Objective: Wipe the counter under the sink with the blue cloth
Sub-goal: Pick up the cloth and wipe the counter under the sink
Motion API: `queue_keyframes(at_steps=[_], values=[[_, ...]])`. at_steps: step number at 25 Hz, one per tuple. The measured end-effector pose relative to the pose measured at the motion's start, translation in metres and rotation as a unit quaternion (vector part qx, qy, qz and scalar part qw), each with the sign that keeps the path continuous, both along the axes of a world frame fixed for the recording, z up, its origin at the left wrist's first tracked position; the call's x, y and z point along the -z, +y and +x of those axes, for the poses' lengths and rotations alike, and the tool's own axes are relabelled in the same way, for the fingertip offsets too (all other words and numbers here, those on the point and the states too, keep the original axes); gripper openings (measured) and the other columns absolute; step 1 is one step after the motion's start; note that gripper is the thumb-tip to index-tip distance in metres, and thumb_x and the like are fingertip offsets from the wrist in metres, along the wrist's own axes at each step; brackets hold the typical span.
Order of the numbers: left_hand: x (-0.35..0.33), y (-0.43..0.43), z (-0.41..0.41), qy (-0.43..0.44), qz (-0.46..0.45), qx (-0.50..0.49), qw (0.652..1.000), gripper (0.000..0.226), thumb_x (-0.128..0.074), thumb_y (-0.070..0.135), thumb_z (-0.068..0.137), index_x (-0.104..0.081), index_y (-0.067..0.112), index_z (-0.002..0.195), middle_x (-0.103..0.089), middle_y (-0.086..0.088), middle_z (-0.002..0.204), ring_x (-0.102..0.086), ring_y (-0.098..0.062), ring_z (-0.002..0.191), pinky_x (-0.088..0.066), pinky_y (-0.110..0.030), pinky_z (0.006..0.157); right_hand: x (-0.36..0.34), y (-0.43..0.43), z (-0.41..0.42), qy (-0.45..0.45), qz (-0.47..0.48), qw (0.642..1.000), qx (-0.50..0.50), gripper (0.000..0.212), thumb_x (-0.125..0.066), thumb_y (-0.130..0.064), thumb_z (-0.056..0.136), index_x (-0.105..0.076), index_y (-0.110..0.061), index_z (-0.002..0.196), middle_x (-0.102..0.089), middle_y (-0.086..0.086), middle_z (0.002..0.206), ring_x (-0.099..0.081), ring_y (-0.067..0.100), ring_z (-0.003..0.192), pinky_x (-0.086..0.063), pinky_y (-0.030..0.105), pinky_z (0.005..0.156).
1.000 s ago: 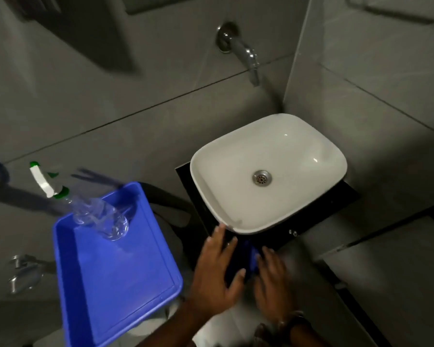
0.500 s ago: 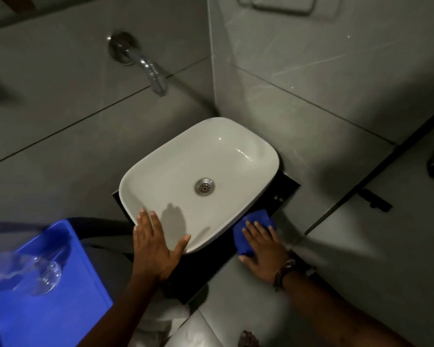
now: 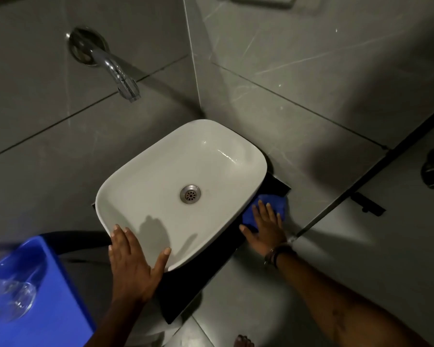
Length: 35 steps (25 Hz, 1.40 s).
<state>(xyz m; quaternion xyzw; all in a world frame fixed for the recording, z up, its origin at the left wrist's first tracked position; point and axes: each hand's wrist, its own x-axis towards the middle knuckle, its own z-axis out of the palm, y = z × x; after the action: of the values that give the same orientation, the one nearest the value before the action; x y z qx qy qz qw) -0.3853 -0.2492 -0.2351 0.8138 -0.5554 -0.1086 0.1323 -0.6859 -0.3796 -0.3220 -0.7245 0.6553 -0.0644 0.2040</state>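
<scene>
R hand (image 3: 264, 230): flat, fingers spread, palm down on blue cloth (image 3: 273, 205); pressing, not gripping
cloth: on black counter (image 3: 186, 291), at right edge of sink (image 3: 161, 176), partly tucked under its rim
L hand (image 3: 133, 262): open, flat on sink's near rim; thumb over edge; holds nothing
tap (image 3: 115, 71): wall-mounted, above basin
blue tray (image 3: 55, 291): lower left w/ clear glass item (image 3: 9, 294) lying in it

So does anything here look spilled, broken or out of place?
Nothing stands out. The sink looks intact, the right hand presses the cloth on the counter, and the left hand rests on the rim.
</scene>
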Motion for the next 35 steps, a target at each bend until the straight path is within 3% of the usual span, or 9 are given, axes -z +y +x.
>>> queue_keyframes(at_steps=[11, 15, 19, 22, 24, 26, 29, 32, 35], values=[[-0.007, 0.002, 0.004, 0.063, 0.006, 0.005, 0.998, 0.112, -0.021, 0.08, 0.078, 0.003, -0.001, 0.152, 0.012, -0.022, 0.162, 0.014, -0.028, 0.15, 0.007, -0.042, 0.121, 0.004, 0.216, 0.148, -0.103, 0.012, 0.977, -0.186, 0.091, -0.046, -0.069, 0.075, -0.016, -0.028, 0.15, -0.016, -0.005, 0.161, -0.003, 0.018, 0.148, -0.003, 0.042, 0.116], [-0.003, 0.053, -0.003, 0.176, -0.058, -0.081, 0.979, 0.092, -0.023, 0.062, 0.087, 0.0, 0.002, 0.153, 0.011, -0.013, 0.163, 0.015, -0.017, 0.15, 0.009, -0.039, 0.123, -0.011, 0.205, 0.142, 0.027, 0.022, 0.96, -0.276, 0.085, -0.064, -0.065, 0.059, -0.05, -0.027, 0.134, -0.052, -0.001, 0.143, -0.048, 0.024, 0.132, -0.042, 0.047, 0.107], [0.008, 0.11, -0.013, 0.268, -0.045, -0.151, 0.95, 0.076, -0.023, 0.053, 0.096, 0.001, 0.011, 0.154, 0.009, -0.006, 0.164, 0.011, -0.011, 0.15, 0.007, -0.039, 0.124, -0.001, 0.226, 0.174, 0.069, 0.025, 0.947, -0.314, 0.084, -0.08, -0.045, 0.056, -0.051, -0.025, 0.132, -0.063, 0.0, 0.131, -0.06, 0.025, 0.118, -0.051, 0.044, 0.097], [-0.003, 0.133, -0.001, 0.343, -0.04, -0.207, 0.915, 0.076, -0.023, 0.058, 0.093, -0.001, 0.019, 0.155, 0.004, 0.003, 0.164, 0.007, -0.008, 0.15, 0.005, -0.031, 0.122, 0.003, 0.258, 0.202, 0.127, 0.038, 0.906, -0.402, 0.056, -0.077, -0.032, 0.065, -0.058, -0.017, 0.115, -0.069, 0.007, 0.113, -0.065, 0.026, 0.106, -0.056, 0.041, 0.089], [-0.012, 0.154, 0.017, 0.358, -0.059, -0.21, 0.908, 0.078, -0.026, 0.058, 0.089, -0.005, 0.021, 0.155, 0.0, 0.009, 0.163, 0.002, -0.003, 0.149, 0.002, -0.028, 0.122, 0.0, 0.264, 0.206, 0.181, 0.005, 0.886, -0.426, 0.022, -0.078, -0.033, 0.06, -0.071, -0.02, 0.077, -0.074, 0.005, 0.077, -0.069, 0.021, 0.079, -0.054, 0.031, 0.081], [-0.026, 0.167, 0.036, 0.381, -0.084, -0.2, 0.899, 0.078, -0.027, 0.058, 0.088, -0.009, 0.021, 0.155, -0.007, 0.014, 0.16, -0.005, -0.001, 0.148, -0.003, -0.027, 0.123, -0.008, 0.253, 0.209, 0.108, 0.001, 0.914, -0.391, 0.017, -0.081, -0.027, 0.047, -0.066, -0.021, 0.053, -0.066, -0.003, 0.052, -0.063, 0.016, 0.055, -0.042, 0.024, 0.072], [-0.046, 0.191, 0.063, 0.463, -0.073, -0.181, 0.864, 0.065, -0.031, 0.049, 0.094, -0.028, 0.018, 0.151, -0.029, 0.013, 0.152, -0.025, -0.001, 0.142, -0.016, -0.02, 0.117, -0.038, 0.251, 0.225, -0.185, 0.158, 0.95, -0.196, 0.027, -0.066, -0.003, 0.074, -0.061, -0.028, 0.064, -0.063, -0.001, 0.064, -0.058, 0.017, 0.067, -0.043, 0.025, 0.067], [-0.056, 0.214, 0.089, 0.553, -0.06, -0.22, 0.801, 0.033, -0.05, 0.029, 0.099, -0.055, 0.016, 0.129, -0.054, 0.004, 0.13, -0.055, -0.003, 0.115, -0.04, -0.011, 0.096, -0.082, 0.258, 0.248, -0.444, 0.38, 0.811, 0.03, 0.018, -0.053, 0.011, 0.085, -0.067, 0.001, 0.089, -0.067, 0.01, 0.076, -0.062, 0.017, 0.069, -0.05, 0.027, 0.069], [-0.056, 0.239, 0.123, 0.685, -0.037, -0.201, 0.7, 0.028, -0.053, 0.028, 0.098, -0.068, 0.007, 0.108, -0.069, -0.005, 0.104, -0.066, -0.01, 0.088, -0.053, -0.021, 0.079, -0.125, 0.257, 0.273, -0.518, 0.459, 0.717, 0.085, 0.024, -0.041, -0.002, 0.094, -0.064, -0.003, 0.091, -0.072, 0.011, 0.074, -0.069, 0.021, 0.067, -0.054, 0.034, 0.07]])
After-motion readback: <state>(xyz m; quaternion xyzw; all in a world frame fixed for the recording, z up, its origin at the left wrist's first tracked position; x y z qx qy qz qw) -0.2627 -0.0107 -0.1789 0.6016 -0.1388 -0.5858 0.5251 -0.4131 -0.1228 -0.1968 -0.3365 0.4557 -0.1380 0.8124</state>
